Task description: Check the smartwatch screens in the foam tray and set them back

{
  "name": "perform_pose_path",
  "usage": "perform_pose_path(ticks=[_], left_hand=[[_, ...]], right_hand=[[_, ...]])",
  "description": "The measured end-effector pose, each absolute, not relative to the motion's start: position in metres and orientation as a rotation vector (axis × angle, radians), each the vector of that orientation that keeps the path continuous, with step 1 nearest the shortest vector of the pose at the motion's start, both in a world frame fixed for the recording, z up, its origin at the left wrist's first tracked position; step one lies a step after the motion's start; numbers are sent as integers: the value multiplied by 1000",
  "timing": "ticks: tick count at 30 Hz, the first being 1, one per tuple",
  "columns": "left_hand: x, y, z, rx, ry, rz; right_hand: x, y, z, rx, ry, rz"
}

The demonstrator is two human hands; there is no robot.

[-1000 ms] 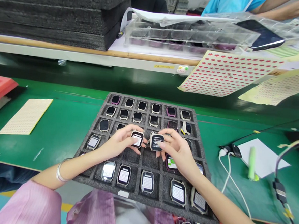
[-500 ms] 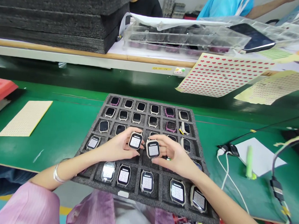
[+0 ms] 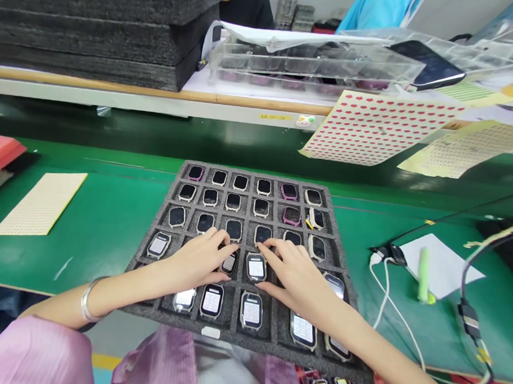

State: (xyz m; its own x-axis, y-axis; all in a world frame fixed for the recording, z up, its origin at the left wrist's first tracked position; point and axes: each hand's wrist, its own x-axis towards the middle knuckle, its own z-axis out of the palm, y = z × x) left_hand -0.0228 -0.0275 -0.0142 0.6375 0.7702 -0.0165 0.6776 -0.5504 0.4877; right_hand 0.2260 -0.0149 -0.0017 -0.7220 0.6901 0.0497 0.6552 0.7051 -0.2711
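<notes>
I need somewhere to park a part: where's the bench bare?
The green bench shows bare between yellowish sheet and foam tray. Crowded: the tray, with watches, left hand, right hand; farther right, cables, white paper.

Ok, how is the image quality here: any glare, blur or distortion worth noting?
Head view: bright light on the green bench; a washed-out screen on the near-row watch below the left hand, through glare or its own light. Head view: blue garment in the background looks soft; pink sleeve seems stretched, likely wide-lens distortion.
</notes>
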Motion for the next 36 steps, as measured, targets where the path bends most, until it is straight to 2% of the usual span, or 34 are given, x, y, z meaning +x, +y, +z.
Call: perform_pose_path(ticks=[4, 8, 11, 19, 28, 33, 36], left_hand=[[-49, -21, 0, 2373, 1126, 343], [-83, -3, -3, 2399, 1813, 257], [-97, 8, -19, 2376, 2026, 80], [-106, -4, -46, 2259, 1920, 380], [-127, -52, -42, 1966, 1758, 336], [-118, -56, -25, 1575, 1533, 790], [-103, -50, -7, 1213, 1426, 957]], right_hand=[[263, 1, 9, -1190, -2617, 297], [301, 22, -5, -1394, -2508, 163], [311, 29, -24, -1443, -2439, 186], [304, 17, -33, -1543, -2270, 279], [329, -23, -19, -1646, -2282, 563], [332, -33, -17, -1626, -2290, 754], [321, -32, -8, -1512, -2096, 844]])
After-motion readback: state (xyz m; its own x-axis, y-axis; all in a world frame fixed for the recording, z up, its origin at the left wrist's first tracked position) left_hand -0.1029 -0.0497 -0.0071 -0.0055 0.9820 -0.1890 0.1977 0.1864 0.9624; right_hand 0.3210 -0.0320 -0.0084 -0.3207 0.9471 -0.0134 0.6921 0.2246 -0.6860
